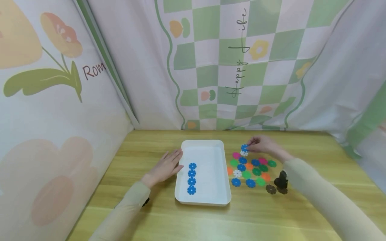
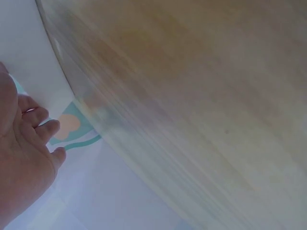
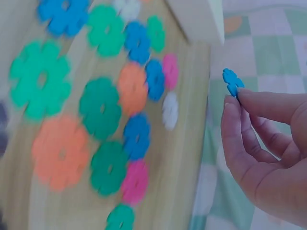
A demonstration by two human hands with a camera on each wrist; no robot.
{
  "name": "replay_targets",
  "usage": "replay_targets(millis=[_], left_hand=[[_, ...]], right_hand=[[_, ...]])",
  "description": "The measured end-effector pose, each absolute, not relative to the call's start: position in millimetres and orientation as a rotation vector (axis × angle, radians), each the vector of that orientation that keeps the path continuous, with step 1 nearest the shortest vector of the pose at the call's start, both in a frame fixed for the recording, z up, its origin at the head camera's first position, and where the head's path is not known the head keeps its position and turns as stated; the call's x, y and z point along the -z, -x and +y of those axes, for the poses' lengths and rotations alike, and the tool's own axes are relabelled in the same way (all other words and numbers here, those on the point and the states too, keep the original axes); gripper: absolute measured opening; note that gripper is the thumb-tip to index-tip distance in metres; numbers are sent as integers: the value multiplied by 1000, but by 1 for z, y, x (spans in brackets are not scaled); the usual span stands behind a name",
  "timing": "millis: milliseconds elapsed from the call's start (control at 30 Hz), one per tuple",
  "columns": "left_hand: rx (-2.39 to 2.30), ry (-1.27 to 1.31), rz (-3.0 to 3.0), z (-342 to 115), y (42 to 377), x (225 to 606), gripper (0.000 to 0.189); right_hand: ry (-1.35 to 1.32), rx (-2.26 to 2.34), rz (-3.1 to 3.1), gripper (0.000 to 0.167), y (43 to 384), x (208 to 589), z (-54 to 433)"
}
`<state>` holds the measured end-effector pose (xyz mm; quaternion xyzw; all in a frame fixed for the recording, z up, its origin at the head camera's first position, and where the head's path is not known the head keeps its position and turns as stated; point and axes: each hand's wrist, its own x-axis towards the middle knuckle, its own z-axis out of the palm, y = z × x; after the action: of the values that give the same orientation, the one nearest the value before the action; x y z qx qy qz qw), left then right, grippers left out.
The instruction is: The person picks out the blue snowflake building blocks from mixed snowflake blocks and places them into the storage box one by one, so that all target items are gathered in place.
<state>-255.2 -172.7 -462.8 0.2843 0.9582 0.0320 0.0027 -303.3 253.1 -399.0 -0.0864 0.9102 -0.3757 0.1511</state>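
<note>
In the head view, the right hand [image 1: 261, 144] pinches a blue snowflake disc [image 1: 244, 147] beyond the far end of the loose discs [image 1: 250, 183], which lie on the wood-grain table [image 1: 156, 217] right of the white rectangular tray [image 1: 212, 177]. These are blue, green, orange, magenta, white and dark brown. Four blue snowflake discs [image 1: 191, 181] form a column inside the tray, near its left wall. The left hand [image 1: 165, 167] lies with extended fingers against the tray's left rim, grasping nothing. On the green-and-white checked curtain [image 1: 206, 23], dark script reads "Happy Life", running upward; the flower-printed cloth [image 1: 45, 117] at the left bears the letters "Rom" in brownish red.

In the left wrist view, the left hand's loosely extended fingers are beside the tray's white side; table and curtain appear beyond.

In the right wrist view, the blue disc is gripped between thumb and index finger, lifted clear of the table; many loose discs are blurred, with a tray corner above them.
</note>
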Motion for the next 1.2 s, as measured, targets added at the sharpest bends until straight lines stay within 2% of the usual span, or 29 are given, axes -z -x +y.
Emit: replay_targets(millis=[633, 1200], left_hand=[[-40, -926, 3041, -173, 255, 460, 65], [-24, -913, 3051, -174, 257, 462, 65]], right_hand=[[435, 1267, 2434, 18, 312, 398, 147], [312, 1168, 2518, 9, 318, 427, 78]])
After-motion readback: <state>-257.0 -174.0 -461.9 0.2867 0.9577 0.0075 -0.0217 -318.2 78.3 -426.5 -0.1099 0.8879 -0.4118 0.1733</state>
